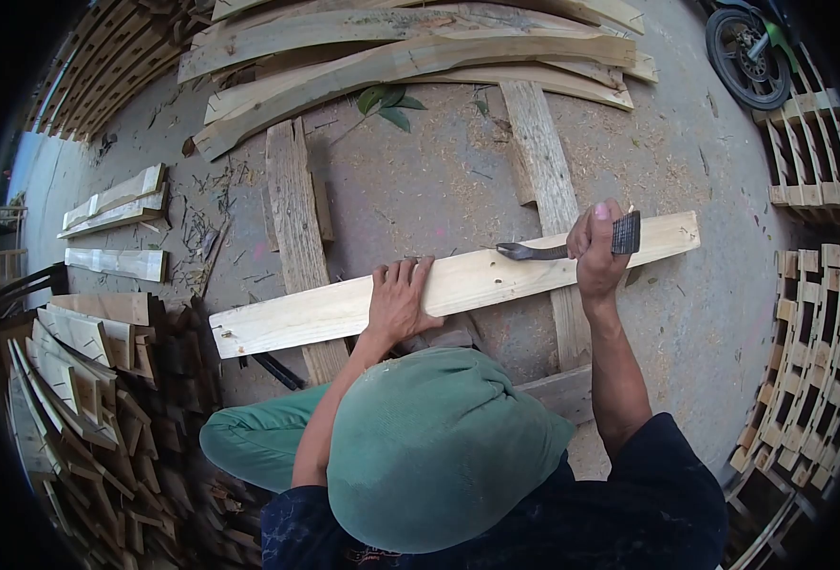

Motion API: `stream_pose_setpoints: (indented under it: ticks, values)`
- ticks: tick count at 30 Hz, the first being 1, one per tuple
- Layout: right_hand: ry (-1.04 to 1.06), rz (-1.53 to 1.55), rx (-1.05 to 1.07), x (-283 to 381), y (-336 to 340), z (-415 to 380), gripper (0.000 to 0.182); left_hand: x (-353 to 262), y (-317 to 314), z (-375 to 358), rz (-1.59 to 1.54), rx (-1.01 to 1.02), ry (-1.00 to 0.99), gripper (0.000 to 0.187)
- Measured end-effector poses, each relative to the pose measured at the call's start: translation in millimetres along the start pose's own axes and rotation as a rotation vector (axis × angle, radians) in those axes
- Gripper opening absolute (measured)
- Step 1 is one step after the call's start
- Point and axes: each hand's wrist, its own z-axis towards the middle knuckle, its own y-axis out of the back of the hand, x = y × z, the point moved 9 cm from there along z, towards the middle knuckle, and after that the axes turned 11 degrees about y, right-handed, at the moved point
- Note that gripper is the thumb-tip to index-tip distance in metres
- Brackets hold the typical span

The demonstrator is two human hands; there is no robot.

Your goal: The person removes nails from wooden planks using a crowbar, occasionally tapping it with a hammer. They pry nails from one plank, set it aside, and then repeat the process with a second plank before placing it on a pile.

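Note:
A pale wooden board (325, 318) lies slanted across two weathered timbers, its right end higher in the view. My left hand (403, 296) rests flat on the middle of the board with its fingers spread. Over the right part of the board, my right hand (598, 245) is wrapped round a dark metal pry tool (538, 253) with a black ridged end. The tool's curved claw tip is at the board's face near a few small dark marks. Nails show at the board's left end. A green cloth head covering hides part of the lower middle.
Several boards (410, 57) are piled at the top. Beneath the pale board are a left timber (293, 209) and a right timber (543, 152). Scrap wood (87, 370) is stacked at left, pallets (804, 370) at right. A motorcycle wheel (748, 59) stands upper right.

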Motion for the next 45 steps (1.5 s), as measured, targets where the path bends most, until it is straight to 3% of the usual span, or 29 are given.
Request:
stream_pose_setpoints:
  ticks: [2, 7, 9, 13, 15, 19, 21, 23, 26, 32, 35, 36, 40, 45]
  values:
    - [0.131, 0.017, -0.012, 17.5, 2.7, 1.8, 0.033, 1.1, -1.5, 0.6, 0.029, 0.006, 0.000, 0.107]
    - [0.131, 0.133, -0.104, 13.9, 13.2, 3.6, 0.036, -4.5, 5.7, 2.6, -0.005, -0.015, -0.044, 0.103]
    - [0.006, 0.081, -0.121, -9.9, 16.0, -1.9, 0.035, 1.0, -1.7, 16.5, -0.164, 0.074, 0.065, 0.084]
    - [0.038, 0.153, -0.168, -8.7, 19.3, -2.8, 0.035, -20.2, -9.7, 63.6, -0.231, 0.154, 0.030, 0.067]
    - [0.038, 0.184, -0.183, -8.2, 16.5, -2.4, 0.035, -39.4, -19.8, 87.7, -0.421, 0.249, -0.037, 0.055]
    - [0.009, 0.179, -0.194, -12.5, 20.2, -4.7, 0.037, -55.9, -36.7, 118.1, -0.463, 0.273, -0.209, 0.039]
    - [0.002, 0.174, -0.281, -11.7, 33.1, -7.4, 0.039, -39.3, -47.5, 123.9, -0.460, 0.548, -0.080, 0.028]
    - [-0.009, 0.155, -0.348, -9.6, 53.4, -7.5, 0.039, -16.0, -50.2, 141.8, -0.419, 0.489, -0.057, 0.027]
    - [0.001, 0.062, -0.400, -9.9, 69.6, -8.2, 0.039, 11.0, -22.8, 180.3, -0.246, 0.123, 0.045, 0.026]
    - [-0.012, -0.001, -0.400, -16.9, 66.2, -5.1, 0.035, -38.7, -37.4, 281.8, -0.167, 0.022, -0.006, 0.031]
    - [-0.012, -0.079, -0.431, -10.7, 55.8, -1.3, 0.036, -65.0, -80.1, 325.7, -0.153, 0.025, -0.019, 0.029]
    - [-0.010, -0.101, -0.440, -10.1, 54.9, -0.3, 0.037, -67.8, -95.0, 335.6, -0.097, -0.080, -0.035, 0.024]
    - [-0.021, -0.095, -0.414, -17.1, 55.7, -0.7, 0.037, -37.2, -95.0, 340.1, -0.224, 0.054, -0.195, 0.025]
    - [-0.021, -0.130, -0.431, -14.2, 48.3, 3.7, 0.041, -20.6, -88.3, 340.9, -0.299, 0.029, -0.182, 0.025]
